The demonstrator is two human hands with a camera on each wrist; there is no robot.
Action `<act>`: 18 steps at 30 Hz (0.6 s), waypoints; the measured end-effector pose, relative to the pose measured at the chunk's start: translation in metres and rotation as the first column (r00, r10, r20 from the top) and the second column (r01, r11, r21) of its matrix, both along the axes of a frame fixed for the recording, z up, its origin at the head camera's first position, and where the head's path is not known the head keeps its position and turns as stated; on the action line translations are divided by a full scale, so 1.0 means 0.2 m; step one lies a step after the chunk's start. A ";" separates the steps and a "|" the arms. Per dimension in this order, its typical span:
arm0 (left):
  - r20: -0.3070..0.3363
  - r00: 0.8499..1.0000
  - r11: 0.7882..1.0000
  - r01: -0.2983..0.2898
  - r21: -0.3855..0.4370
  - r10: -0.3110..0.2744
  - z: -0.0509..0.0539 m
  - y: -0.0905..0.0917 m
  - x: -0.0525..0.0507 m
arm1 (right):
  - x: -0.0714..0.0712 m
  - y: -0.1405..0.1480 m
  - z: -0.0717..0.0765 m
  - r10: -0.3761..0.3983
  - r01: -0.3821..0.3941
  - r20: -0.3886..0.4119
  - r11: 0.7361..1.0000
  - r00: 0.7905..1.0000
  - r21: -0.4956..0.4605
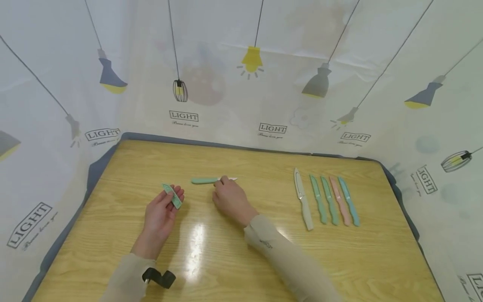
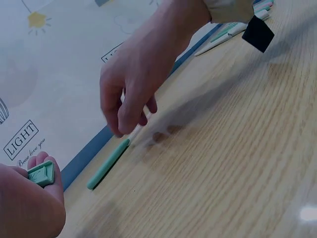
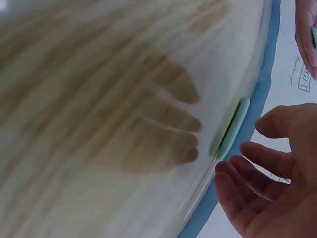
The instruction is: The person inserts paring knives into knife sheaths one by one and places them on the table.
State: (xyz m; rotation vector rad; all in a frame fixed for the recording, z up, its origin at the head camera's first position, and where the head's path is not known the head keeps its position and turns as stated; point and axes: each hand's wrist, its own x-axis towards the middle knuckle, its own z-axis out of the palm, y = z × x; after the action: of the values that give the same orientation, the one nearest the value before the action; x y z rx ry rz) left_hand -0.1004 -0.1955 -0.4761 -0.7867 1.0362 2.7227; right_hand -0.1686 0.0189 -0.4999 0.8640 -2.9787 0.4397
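Note:
My left hand [image 1: 160, 216] holds a small green knife sheath [image 1: 172, 196] between thumb and fingers, palm turned up. The sheath's end [image 2: 43, 173] faces the left wrist camera. On the table to its right lies a paring knife with a green handle [image 1: 203, 181] and a bare pale blade. My right hand [image 1: 233, 200] hovers over that knife's blade, fingers loosely bent and nothing held. In the right wrist view a gap shows between the fingertips [image 3: 223, 168] and the knife handle [image 3: 235, 128].
On the right of the wooden table [image 1: 226, 260] several knives lie in a row: a larger white knife [image 1: 306, 212], green ones [image 1: 320, 209], a pink one [image 1: 343, 212] and a blue one [image 1: 352, 209]. A lamp-printed sheet [image 1: 226, 138] hangs around the table.

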 end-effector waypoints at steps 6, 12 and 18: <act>-0.001 1.000 1.000 -0.010 -0.008 0.010 0.00 -0.01 0.01 | -0.03 -0.11 -0.02 0.000 -0.002 0.030 0.996 1.000 0.087; 0.020 1.000 1.000 -0.012 -0.017 0.013 0.00 -0.01 0.03 | -0.06 -0.19 -0.03 -0.002 -0.003 0.027 0.985 1.000 0.172; 0.040 0.999 1.000 -0.024 -0.004 0.024 -0.01 -0.02 0.03 | -0.07 -0.20 -0.03 0.015 -0.018 0.015 0.978 1.000 0.209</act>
State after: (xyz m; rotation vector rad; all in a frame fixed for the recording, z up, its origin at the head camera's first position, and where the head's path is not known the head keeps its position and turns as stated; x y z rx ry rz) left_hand -0.0952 -0.1986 -0.4778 -0.8562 1.0298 2.7138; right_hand -0.1826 -0.0210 -0.5065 0.9039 -3.0729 0.1332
